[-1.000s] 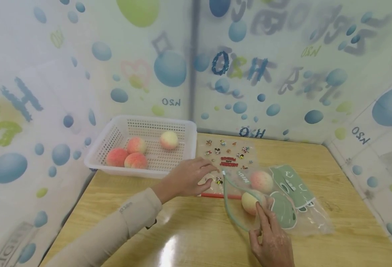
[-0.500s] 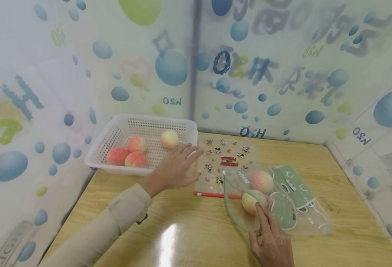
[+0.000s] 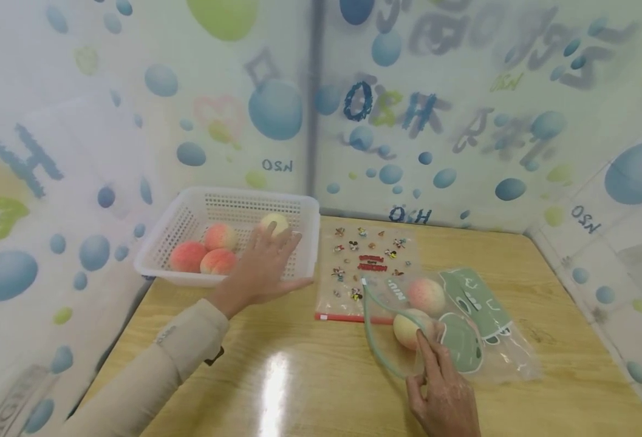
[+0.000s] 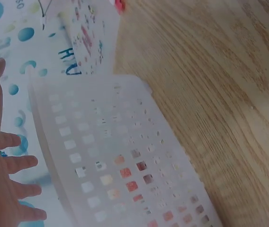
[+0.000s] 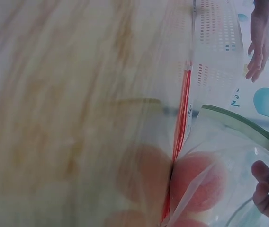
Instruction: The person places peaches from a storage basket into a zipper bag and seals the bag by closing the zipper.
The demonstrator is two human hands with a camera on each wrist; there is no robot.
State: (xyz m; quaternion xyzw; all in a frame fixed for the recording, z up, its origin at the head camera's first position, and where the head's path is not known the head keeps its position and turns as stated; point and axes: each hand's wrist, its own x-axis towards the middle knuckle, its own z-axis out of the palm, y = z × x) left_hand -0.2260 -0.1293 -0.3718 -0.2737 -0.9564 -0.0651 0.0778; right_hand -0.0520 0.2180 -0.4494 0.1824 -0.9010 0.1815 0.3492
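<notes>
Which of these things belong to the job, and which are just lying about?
Seemingly in use:
- green bag, held by the right hand
- two peaches inside it
- white basket, four peaches in it, left hand above

Seemingly lying about:
- cartoon bag, partly under the green bag

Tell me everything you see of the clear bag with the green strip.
The clear bag looks like thin see-through plastic, with a pale green strip edging its mouth, pale lettering and green cartoon shapes printed on it. It lies on the wooden table, mouth gaping leftward and partly overlapping the red-edged bag. Two peaches sit inside near the mouth. The right hand holds the mouth's edge.
</notes>
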